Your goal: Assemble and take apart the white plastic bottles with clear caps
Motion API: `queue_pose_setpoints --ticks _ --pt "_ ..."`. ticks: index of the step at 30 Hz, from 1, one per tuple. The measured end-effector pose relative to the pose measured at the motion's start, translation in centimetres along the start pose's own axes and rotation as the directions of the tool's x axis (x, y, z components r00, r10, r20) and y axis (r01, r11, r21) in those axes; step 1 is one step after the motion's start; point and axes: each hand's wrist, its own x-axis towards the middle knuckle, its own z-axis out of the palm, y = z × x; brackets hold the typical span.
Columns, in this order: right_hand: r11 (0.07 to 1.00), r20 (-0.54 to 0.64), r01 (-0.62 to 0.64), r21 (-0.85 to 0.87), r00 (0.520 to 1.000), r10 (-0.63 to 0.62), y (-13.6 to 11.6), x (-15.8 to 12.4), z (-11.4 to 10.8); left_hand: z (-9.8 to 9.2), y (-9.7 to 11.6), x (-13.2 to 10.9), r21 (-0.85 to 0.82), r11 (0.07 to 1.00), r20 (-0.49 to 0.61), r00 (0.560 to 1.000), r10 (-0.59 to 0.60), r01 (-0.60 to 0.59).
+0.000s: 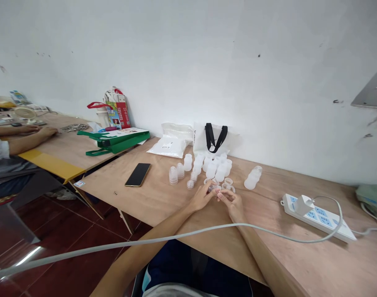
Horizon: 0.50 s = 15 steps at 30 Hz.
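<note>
My left hand [204, 196] and my right hand [233, 203] meet over the table, fingertips pinched together. Between them is a small translucent plastic piece [214, 188], partly covered by fingers, whose exact kind I cannot make out. White plastic rings [228, 181] lie just beyond my right fingers. Behind my hands stands a group of frosted plastic bottles [211, 170]. To their left are stacked clear domed caps [173, 175] and a smaller clear piece [190, 184]. A bottle with a clear cap [252, 178] stands apart on the right.
A white cable crosses in front of my forearms from a power strip [319, 217]. A phone [138, 175] lies left. A white plastic pouch [169, 146] and a white bag with black handles [203, 140] are near the wall. Another person's hands [48, 133] rest on the left table.
</note>
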Motion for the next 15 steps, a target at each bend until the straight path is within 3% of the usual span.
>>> queue_pose_setpoints --ticks 6,15 --pt "0.999 -0.045 0.030 -0.012 0.998 -0.031 0.05 0.32 -0.11 0.79 0.27 0.03 0.032 0.998 -0.089 0.995 -0.049 0.052" --pt "0.995 0.023 0.000 0.099 1.000 -0.002 -0.08 0.12 -0.25 0.88 0.30 0.22 -0.191 0.981 -0.093 0.995 -0.039 0.021"
